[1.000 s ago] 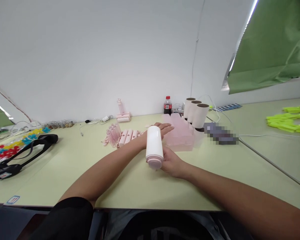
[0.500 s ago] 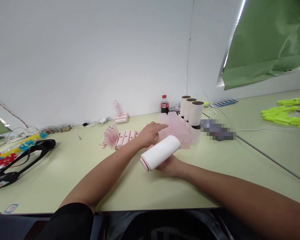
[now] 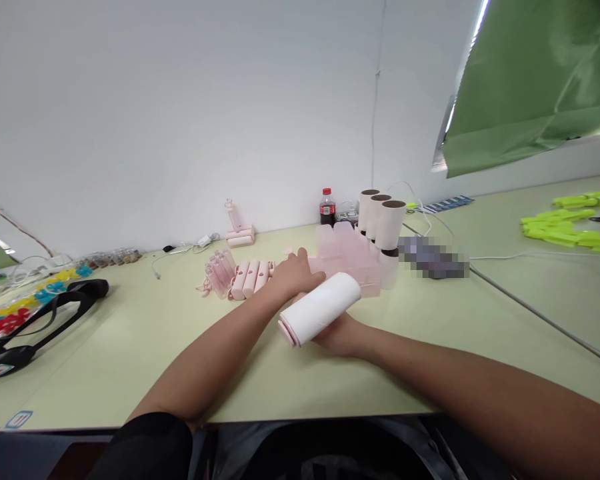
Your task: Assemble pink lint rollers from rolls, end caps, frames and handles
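Observation:
My right hand [image 3: 337,331] is closed round a lint roller [image 3: 323,308], a white paper roll with pink at its near end, held tilted above the table. Its fingers are mostly hidden under the roll. My left hand [image 3: 296,272] is just beyond it, palm down with fingers apart, beside a small pale pink piece [image 3: 287,252]. Left of that hand lie several pink cylindrical cases [image 3: 250,279] and clear pink handles [image 3: 221,270]. On its right side are translucent pink covers [image 3: 347,250].
White paper rolls [image 3: 391,223] stand stacked behind the covers, near a cola bottle [image 3: 327,208]. A pink roller set [image 3: 240,235] sits by the wall. A black strap-like frame [image 3: 45,320] lies left; yellow-green plastic pieces [image 3: 560,230] and cables [image 3: 540,317] are right.
My left hand has drawn back left from the translucent covers, its pointing finger no longer stretched over them. My right hand holds the lint roller in nearly the same place.

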`<state>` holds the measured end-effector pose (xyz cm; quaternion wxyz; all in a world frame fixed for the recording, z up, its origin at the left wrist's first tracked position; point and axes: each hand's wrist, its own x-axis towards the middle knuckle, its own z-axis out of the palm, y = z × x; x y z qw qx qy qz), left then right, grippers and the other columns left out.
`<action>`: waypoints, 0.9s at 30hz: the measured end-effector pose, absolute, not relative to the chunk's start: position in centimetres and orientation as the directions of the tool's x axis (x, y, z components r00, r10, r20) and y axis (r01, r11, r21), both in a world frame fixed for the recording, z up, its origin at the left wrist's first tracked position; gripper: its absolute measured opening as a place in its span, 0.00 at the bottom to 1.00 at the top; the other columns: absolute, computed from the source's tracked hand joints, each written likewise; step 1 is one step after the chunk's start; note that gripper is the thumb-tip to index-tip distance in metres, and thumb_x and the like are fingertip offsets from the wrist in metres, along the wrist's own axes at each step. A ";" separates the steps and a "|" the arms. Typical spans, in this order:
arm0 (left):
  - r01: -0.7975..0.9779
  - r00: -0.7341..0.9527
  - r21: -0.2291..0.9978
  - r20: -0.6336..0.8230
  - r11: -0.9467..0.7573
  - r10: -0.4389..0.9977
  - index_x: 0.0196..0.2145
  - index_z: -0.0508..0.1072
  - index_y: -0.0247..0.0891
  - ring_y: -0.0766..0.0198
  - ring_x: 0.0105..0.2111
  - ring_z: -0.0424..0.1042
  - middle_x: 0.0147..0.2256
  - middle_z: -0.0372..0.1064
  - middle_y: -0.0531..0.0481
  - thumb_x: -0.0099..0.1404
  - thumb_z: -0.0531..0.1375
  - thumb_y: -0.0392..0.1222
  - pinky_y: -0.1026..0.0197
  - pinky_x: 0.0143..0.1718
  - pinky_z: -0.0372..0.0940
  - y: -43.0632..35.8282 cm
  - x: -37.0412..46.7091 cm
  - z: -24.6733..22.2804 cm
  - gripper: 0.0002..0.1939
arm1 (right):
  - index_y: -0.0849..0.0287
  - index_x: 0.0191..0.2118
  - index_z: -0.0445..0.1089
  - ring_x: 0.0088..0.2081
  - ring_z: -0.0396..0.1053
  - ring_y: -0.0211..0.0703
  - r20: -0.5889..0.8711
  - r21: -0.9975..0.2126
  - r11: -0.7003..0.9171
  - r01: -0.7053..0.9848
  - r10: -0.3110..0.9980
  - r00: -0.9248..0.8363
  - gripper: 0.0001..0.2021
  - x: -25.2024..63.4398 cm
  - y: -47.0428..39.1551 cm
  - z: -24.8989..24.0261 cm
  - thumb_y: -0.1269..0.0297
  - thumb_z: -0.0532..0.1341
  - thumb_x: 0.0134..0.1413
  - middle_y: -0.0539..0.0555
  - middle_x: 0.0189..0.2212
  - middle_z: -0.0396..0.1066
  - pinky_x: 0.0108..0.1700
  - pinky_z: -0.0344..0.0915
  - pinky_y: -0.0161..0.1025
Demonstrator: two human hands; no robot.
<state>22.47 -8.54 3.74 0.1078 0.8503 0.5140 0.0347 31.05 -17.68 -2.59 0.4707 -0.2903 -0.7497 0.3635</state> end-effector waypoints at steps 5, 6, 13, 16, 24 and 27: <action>0.863 0.495 0.177 -0.113 -0.473 0.862 0.55 0.59 0.37 0.44 0.42 0.74 0.43 0.74 0.37 0.61 0.55 0.53 0.54 0.35 0.63 -8.9 21.2 4.5 0.28 | 0.54 0.34 0.59 0.36 0.66 0.44 0.511 -0.797 0.598 0.091 0.745 -0.428 0.10 30.8 -18.2 -1.5 0.58 0.62 0.56 0.51 0.31 0.65 0.45 0.69 0.45; 0.864 0.497 0.162 -0.117 -0.477 0.860 0.55 0.60 0.37 0.43 0.42 0.75 0.43 0.75 0.37 0.60 0.56 0.53 0.54 0.35 0.63 -8.9 21.1 4.4 0.29 | 0.54 0.35 0.59 0.34 0.65 0.43 0.504 -0.796 0.596 0.104 0.749 -0.431 0.10 30.8 -18.2 -1.5 0.58 0.62 0.56 0.51 0.31 0.64 0.43 0.69 0.45; 0.865 0.495 0.185 -0.170 -0.465 0.852 0.55 0.62 0.34 0.42 0.46 0.73 0.48 0.73 0.32 0.56 0.60 0.51 0.55 0.36 0.64 -9.1 20.4 3.1 0.32 | 0.54 0.35 0.62 0.39 0.68 0.46 0.462 -0.825 0.557 0.095 0.762 -0.453 0.09 30.9 -18.2 -1.7 0.57 0.62 0.55 0.52 0.32 0.67 0.46 0.69 0.46; 0.849 0.496 0.300 -0.163 -0.436 0.853 0.59 0.60 0.35 0.44 0.45 0.74 0.48 0.73 0.33 0.56 0.61 0.53 0.55 0.36 0.64 -9.1 19.5 3.3 0.36 | 0.55 0.39 0.65 0.43 0.69 0.50 0.441 -0.845 0.524 0.102 0.793 -0.420 0.13 30.9 -18.4 -1.9 0.55 0.65 0.52 0.55 0.38 0.71 0.49 0.68 0.49; 0.502 0.485 0.807 0.036 -0.312 0.874 0.54 0.66 0.41 0.58 0.36 0.72 0.46 0.72 0.45 0.65 0.51 0.62 0.59 0.34 0.65 -9.7 14.3 6.7 0.27 | 0.58 0.46 0.65 0.20 0.62 0.36 0.265 -0.962 0.273 -0.026 0.899 -0.349 0.21 30.8 -18.8 -2.7 0.50 0.65 0.52 0.46 0.23 0.64 0.19 0.63 0.34; 0.366 0.485 0.878 0.105 -0.310 0.868 0.51 0.68 0.41 0.62 0.30 0.69 0.41 0.72 0.47 0.67 0.51 0.55 0.61 0.31 0.63 -9.7 12.0 6.6 0.21 | 0.59 0.31 0.64 0.16 0.58 0.32 0.212 -0.973 0.230 -0.002 0.896 -0.391 0.13 31.0 -18.5 -2.6 0.53 0.60 0.56 0.43 0.17 0.58 0.16 0.57 0.31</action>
